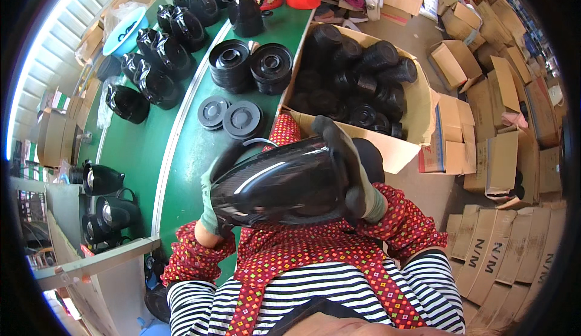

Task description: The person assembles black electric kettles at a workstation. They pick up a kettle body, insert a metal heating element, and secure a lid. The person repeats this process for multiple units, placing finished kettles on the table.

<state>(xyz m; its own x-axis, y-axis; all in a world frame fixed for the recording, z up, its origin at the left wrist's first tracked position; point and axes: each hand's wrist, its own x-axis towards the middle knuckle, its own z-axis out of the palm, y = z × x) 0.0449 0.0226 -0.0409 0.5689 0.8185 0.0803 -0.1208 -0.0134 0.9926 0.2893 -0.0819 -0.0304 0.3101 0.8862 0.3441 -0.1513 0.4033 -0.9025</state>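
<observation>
A large glossy black kettle body lies tilted on its side in front of my chest, held between both hands. My left hand, in a dark-palmed glove with a pale green cuff, is closed round its left end, where a thin curved handle shows. On the right end, my right hand in a matching glove wraps the rim with its fingers along the edge. The fingers under the body are hidden. Just beyond my left hand, two flat dark discs rest on the green table, with stacks of round black parts behind them.
An open cardboard box of black cylindrical parts stands at the right of the green table. Rows of black kettles and a blue basin are at far left. More kettles stand near left. Cartons crowd the right.
</observation>
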